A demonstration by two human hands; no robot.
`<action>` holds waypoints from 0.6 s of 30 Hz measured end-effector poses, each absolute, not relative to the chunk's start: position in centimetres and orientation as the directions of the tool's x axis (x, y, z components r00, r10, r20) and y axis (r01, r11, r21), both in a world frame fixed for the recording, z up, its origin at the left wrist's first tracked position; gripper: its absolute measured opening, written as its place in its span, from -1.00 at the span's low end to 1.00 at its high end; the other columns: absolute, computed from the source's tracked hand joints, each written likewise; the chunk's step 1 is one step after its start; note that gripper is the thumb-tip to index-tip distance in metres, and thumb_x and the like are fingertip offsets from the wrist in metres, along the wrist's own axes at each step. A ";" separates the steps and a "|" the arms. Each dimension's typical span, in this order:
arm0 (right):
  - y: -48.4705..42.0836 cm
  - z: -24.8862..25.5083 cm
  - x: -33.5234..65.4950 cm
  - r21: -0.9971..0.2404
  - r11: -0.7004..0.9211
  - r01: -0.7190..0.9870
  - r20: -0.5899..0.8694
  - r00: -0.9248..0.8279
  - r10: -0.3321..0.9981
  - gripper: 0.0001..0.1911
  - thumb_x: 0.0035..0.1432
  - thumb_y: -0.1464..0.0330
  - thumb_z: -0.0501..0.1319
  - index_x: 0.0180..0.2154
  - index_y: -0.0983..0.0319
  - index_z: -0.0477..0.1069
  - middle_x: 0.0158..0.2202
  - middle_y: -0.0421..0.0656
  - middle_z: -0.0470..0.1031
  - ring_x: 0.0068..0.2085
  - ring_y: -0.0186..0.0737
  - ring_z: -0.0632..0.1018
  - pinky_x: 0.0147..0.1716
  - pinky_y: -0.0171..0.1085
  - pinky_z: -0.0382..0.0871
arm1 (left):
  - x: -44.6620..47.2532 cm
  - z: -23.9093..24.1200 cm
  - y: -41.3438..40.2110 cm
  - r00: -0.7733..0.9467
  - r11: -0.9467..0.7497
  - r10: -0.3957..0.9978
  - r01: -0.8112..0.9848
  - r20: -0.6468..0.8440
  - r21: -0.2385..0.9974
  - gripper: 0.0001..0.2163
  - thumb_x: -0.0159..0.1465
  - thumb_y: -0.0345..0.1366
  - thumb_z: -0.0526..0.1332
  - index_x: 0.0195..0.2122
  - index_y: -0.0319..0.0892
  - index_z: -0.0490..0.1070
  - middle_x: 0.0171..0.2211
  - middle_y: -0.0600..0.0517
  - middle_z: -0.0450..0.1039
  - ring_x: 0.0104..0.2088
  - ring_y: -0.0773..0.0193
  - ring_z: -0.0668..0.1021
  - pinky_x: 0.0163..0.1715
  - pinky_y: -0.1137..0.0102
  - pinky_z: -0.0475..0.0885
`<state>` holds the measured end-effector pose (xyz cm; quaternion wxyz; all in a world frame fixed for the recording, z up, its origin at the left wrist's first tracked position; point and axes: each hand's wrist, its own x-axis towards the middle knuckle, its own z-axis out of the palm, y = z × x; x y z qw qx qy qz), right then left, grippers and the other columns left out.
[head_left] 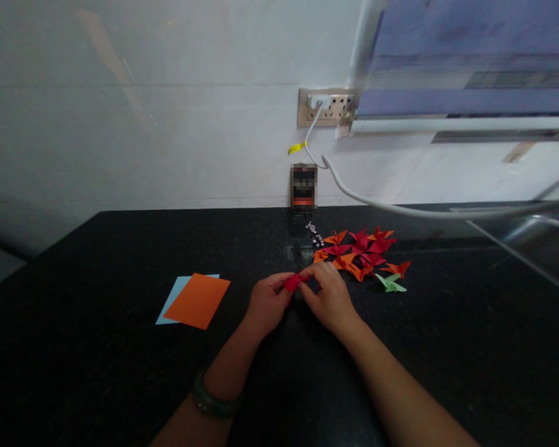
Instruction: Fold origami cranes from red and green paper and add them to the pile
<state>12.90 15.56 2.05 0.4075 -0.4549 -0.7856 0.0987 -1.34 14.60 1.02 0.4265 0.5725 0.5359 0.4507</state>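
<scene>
Between my hands is a small piece of folded red paper (292,284), partly covered by fingers. My left hand (267,304) pinches it from the left, thumb and fingers closed on it. From the other side my right hand (330,295) grips its upper right end between thumb and index finger. Just beyond the right hand lies a cluster of folded paper cranes (375,259), orange and red. One pale green paper crane (391,284) sits at the near right of that group.
An orange paper sheet (198,301) overlaps a light blue sheet (172,304) on the black countertop (121,372). A phone (303,186) leans against the wall, a beaded strap (314,234) before it. A white cable (381,206) runs from the wall socket (326,107) across the right side.
</scene>
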 end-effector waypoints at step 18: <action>15.9 1.6 13.0 -0.592 0.516 0.619 0.474 -0.251 0.844 -0.90 -0.05 0.52 0.17 -0.47 0.21 0.40 -0.46 -0.16 0.37 -0.34 -0.20 0.37 -0.32 -0.22 0.25 | -1.1 0.3 14.7 0.032 0.153 0.987 0.119 -0.158 0.981 -0.87 0.06 -0.39 0.16 -0.37 -0.22 0.45 -0.49 0.04 0.51 -0.45 0.31 0.53 -0.49 0.47 0.38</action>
